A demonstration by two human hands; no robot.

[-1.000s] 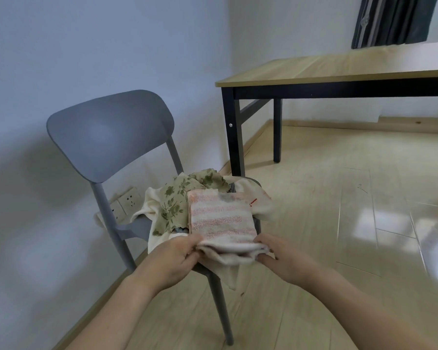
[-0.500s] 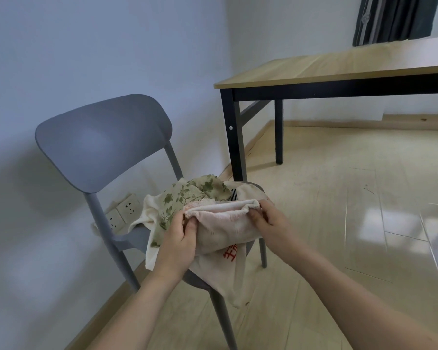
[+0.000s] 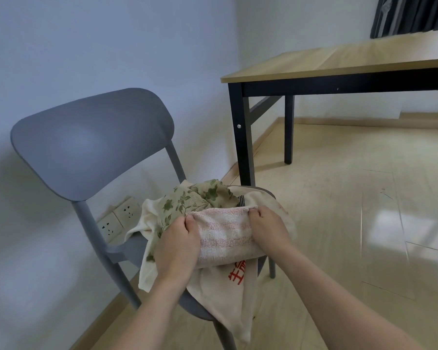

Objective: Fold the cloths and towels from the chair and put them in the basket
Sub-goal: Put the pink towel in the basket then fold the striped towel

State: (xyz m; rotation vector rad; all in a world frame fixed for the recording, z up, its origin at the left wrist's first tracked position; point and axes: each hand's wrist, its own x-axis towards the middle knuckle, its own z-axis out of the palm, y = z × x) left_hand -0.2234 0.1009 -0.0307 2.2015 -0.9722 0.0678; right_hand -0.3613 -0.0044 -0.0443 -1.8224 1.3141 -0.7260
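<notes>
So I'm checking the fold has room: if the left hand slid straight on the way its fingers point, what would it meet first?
The left hand pinches the pink striped towel, fingers pointing away toward the chair back. Just ahead lies the green floral cloth, probably first; depth is unclear.

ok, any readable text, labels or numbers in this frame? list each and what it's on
Red printed characters on the cream cloth hanging off the chair: partly hidden under the pink towel, too cut off to read.
Black bar mark on the cream cloth's far edge: lines only, no text.
Wall sockets: no legible marking.
Nothing else carries text.
</notes>
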